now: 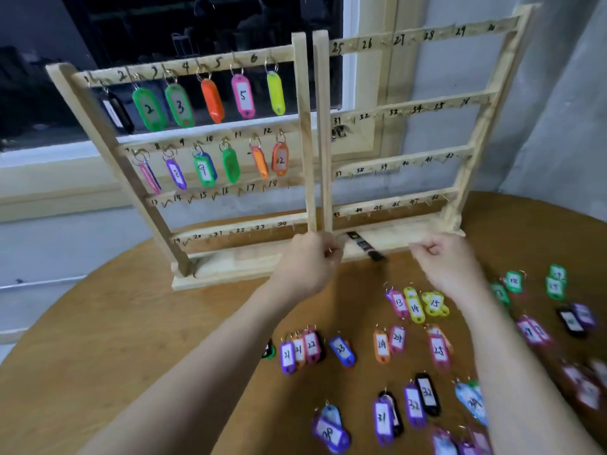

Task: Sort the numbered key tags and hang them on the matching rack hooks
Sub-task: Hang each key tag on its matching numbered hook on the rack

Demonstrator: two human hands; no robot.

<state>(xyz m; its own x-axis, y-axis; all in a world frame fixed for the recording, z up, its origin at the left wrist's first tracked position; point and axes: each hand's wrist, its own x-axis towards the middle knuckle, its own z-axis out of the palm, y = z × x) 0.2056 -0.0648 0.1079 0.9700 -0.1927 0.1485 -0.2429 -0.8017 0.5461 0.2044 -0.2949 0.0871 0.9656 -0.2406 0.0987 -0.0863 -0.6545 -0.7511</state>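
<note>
Two wooden racks stand side by side, the left rack (300,126) and the right rack (486,126), with numbers written by their hooks. Coloured tags hang on the left rack's top two rows, among them green tag 2 (148,109) and pink tag 5 (243,96). The right rack's hooks are bare. My left hand (305,261) is at the base between the racks and pinches the ring of a black tag (364,247), which sticks out to its right. My right hand (443,257) hovers beside it with fingers curled in; nothing shows in it.
Many numbered tags lie in groups on the round wooden table (115,339), right of centre: tags 13 to 15 (415,305), tags 21 to 23 (312,351), tags 31 and 32 (404,408), green tags (514,282) at the far right. A window and grey wall stand behind the racks.
</note>
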